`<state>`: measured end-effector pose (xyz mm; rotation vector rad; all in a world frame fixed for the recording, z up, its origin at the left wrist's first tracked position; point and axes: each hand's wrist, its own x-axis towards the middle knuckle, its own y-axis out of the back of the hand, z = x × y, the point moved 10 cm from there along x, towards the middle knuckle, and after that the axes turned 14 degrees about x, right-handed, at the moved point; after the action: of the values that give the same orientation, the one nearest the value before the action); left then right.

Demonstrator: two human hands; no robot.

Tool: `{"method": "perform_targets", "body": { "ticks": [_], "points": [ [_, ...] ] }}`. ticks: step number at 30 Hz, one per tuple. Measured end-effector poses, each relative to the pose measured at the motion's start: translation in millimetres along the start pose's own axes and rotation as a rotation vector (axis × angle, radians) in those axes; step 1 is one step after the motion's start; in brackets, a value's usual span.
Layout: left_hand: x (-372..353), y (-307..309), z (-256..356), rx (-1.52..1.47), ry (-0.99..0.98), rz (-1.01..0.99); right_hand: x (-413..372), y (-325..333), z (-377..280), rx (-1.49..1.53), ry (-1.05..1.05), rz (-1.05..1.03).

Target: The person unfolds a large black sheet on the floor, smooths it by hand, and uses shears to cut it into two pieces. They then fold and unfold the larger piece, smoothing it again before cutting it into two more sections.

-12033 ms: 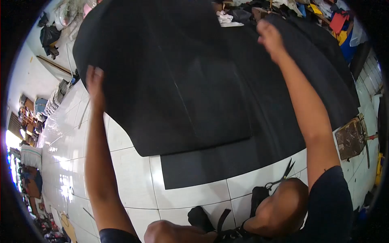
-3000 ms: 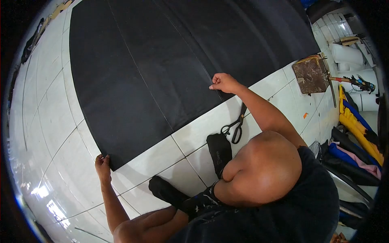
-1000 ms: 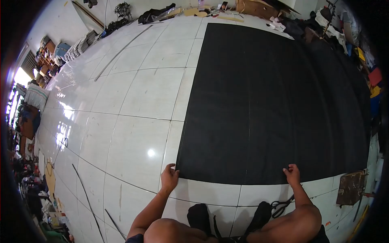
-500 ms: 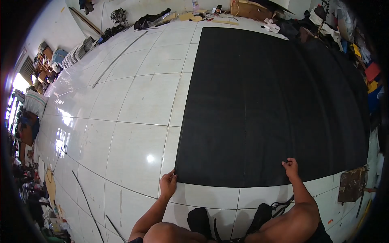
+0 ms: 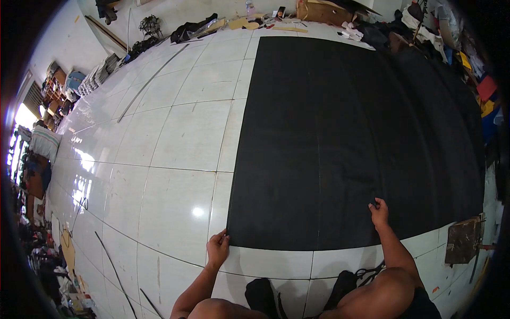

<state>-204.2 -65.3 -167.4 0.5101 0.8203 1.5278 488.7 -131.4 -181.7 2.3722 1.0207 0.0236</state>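
Note:
A large black sheet of material [image 5: 287, 143] lies spread over the tiled floor in front of me. Its near left corner is pinched between the thumb and fingers of my left hand [image 5: 218, 248]. Farther right, in from the near edge, my right hand [image 5: 379, 213] is closed in a pinch over the sheet. Dark material shows between those fingertips, and soft wrinkles lie in the sheet beside them. A faint straight line runs down the sheet between the two hands.
A long thin strip [image 5: 153, 82] lies on the tiles at upper left. Dark rods [image 5: 114, 271] rest at lower left. A worn brown block [image 5: 464, 242] stands by the near right corner. Scraps, bags and a cardboard box [image 5: 324, 13] line the far wall.
My right hand has shifted slightly away from me over the sheet, and wrinkles now show more beside it. My left hand keeps the corner, with the view shifted slightly.

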Motion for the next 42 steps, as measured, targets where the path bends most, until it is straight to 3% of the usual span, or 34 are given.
{"method": "perform_targets", "body": {
  "ticks": [3,12,18,20,21,22,23,24,25,28,31,36,40,42],
  "points": [
    [2.5,-2.0,-4.3,0.028,0.016,-0.014,1.7,-2.5,11.6,0.128,-0.045,-0.025],
    [0.7,-4.1,-4.5,-0.061,0.04,-0.059,-18.2,10.0,-11.0,-0.06,-0.05,0.002],
    [1.2,-3.2,8.9,0.057,-0.018,-0.194,-79.2,28.6,-3.2,-0.233,0.122,-0.089],
    [-1.8,-8.4,-8.1,0.081,-0.095,-0.202,-84.6,32.5,40.7,-0.004,0.059,-0.185],
    [-4.3,-15.2,-24.4,0.062,-0.16,-0.195,-88.9,33.0,43.1,0.067,0.126,-0.204],
    [-11.4,-16.6,-30.1,0.032,-0.105,-0.243,-102.6,40.7,36.9,0.123,0.174,-0.21],
    [-5.9,-19.5,-25.0,-0.006,-0.063,-0.276,-105.4,46.7,38.3,-0.1,0.0,-0.23],
    [-0.7,-21.6,-25.9,-0.072,-0.078,-0.277,-106.1,52.2,30.8,-0.185,0.071,-0.2],
    [-2.6,-22.1,-28.3,-0.127,-0.079,-0.287,-104.8,54.1,34.9,-0.08,0.203,-0.221],
    [-5.2,-19.0,-8.9,-0.093,-0.041,-0.33,-103.6,60.4,48.6,-0.097,0.059,-0.268],
    [-4.8,-20.1,-5.6,-0.116,-0.027,-0.327,-106.8,67.7,40.5,-0.154,0.057,-0.215],
    [-8.7,-16.5,1.4,-0.108,-0.01,-0.352,-129.4,65.9,13.3,-0.314,0.249,-0.302],
    [-9.6,-10.0,10.4,0.019,-0.176,-0.255,-141.5,54.7,0.3,-0.574,0.53,-0.361],
    [-9.6,-6.6,7.7,0.059,-0.23,-0.207,-143.9,56.4,-1.5,-0.503,0.58,-0.355]
  ]
}}
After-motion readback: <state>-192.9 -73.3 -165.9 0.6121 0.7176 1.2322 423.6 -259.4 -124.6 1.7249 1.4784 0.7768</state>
